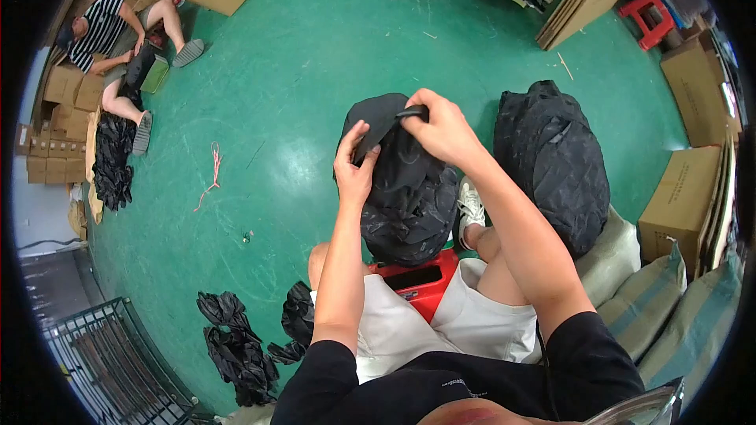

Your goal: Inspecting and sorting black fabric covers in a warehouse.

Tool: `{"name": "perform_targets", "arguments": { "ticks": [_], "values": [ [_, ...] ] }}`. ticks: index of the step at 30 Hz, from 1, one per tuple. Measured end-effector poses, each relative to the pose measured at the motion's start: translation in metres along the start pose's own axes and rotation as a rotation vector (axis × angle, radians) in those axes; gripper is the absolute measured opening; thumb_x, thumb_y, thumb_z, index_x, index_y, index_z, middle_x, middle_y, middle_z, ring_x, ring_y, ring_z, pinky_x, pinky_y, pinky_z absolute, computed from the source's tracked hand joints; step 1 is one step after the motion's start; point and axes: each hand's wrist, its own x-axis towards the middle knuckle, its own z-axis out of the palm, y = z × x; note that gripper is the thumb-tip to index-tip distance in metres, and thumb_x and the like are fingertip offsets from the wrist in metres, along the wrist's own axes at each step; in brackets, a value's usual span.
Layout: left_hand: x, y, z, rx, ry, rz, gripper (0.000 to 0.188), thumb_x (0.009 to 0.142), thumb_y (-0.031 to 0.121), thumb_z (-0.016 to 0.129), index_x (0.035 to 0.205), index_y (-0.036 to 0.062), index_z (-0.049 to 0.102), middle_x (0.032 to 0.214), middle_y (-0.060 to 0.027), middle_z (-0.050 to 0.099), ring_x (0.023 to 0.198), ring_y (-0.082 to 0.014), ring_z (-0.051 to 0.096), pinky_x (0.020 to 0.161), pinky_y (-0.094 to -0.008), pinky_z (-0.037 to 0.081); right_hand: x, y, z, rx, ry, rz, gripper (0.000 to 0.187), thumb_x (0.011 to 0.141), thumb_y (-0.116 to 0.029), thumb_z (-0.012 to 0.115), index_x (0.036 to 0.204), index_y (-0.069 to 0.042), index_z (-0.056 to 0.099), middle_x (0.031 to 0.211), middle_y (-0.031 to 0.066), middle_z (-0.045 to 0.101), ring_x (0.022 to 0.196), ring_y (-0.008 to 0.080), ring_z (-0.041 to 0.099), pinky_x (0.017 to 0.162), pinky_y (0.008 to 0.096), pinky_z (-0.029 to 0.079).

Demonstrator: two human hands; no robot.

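A piece of black fabric (pixel 378 114) with a rounded far edge is stretched between my two hands, in front of my knees. My left hand (pixel 356 164) grips its left side, thumb and fingers closed around the edge. At the upper right, my right hand (pixel 435 127) pinches a folded, dark strip of the same fabric. Directly below lies a bulky black bundle (pixel 405 228), resting against a red plastic stool (pixel 429 295) between my legs. Where the held fabric ends and the bundle begins is hard to make out.
A large stuffed black bag (pixel 551 165) stands to my right, beside woven sacks (pixel 646 287) and cardboard boxes (pixel 681 197). Crumpled black bags (pixel 240 354) lie at lower left, near a metal rack (pixel 118 362). A seated co-worker (pixel 118 39) handles something dark at far left.
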Motion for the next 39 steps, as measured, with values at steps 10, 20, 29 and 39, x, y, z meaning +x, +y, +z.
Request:
{"name": "perform_targets", "arguments": {
  "ticks": [10, 20, 29, 39],
  "values": [
    [-0.003, -0.009, -0.038, -0.844, -0.169, -0.525, 0.034, 0.089, 0.012, 0.053, 0.117, -0.0042, 0.065, 0.113, -0.0128, 0.069, 0.105, -0.0239, 0.066, 0.097, -0.0361, 0.049, -0.006, 0.009, 0.004, -0.257, 0.197, -0.182, 0.038, 0.067, 0.003, 0.059, 0.103, -0.002, 0.049, 0.103, 0.0202, 0.056, 0.098, 0.0399, 0.056, 0.082, 0.0450, 0.046],
    [-0.008, -0.023, -0.045, -1.143, -0.058, -0.674, 0.041, 0.087, 0.023, 0.048, 0.110, -0.0072, 0.066, 0.115, -0.0209, 0.068, 0.104, -0.0338, 0.066, 0.097, -0.0451, 0.051, 0.001, 0.014, 0.000, -0.010, -0.159, -0.066, 0.017, 0.071, 0.005, 0.046, 0.080, 0.002, 0.060, 0.065, 0.0057, 0.060, 0.063, 0.0147, 0.052, 0.057, 0.0347, 0.040],
    [-0.012, -0.008, -0.043, -1.450, -0.232, -0.522, 0.050, 0.086, 0.031, 0.049, 0.114, -0.0065, 0.066, 0.116, -0.0224, 0.067, 0.108, -0.0374, 0.065, 0.100, -0.0503, 0.048, 0.003, 0.007, -0.007, 0.658, -0.638, 0.323, 0.034, 0.067, 0.003, 0.045, 0.090, 0.011, 0.068, 0.077, 0.0106, 0.067, 0.060, 0.0160, 0.061, 0.057, 0.0292, 0.053],
    [0.006, 0.005, -0.004, -1.046, -0.357, -0.532, 0.047, 0.086, 0.018, 0.060, 0.130, 0.0004, 0.057, 0.118, -0.0107, 0.067, 0.101, -0.0211, 0.066, 0.092, -0.0357, 0.052, -0.022, -0.025, -0.014, 0.353, -0.473, 0.128, 0.028, 0.088, -0.014, 0.066, 0.109, 0.005, 0.067, 0.097, 0.0066, 0.071, 0.084, 0.0128, 0.065, 0.079, 0.0283, 0.052]
  ]
}}
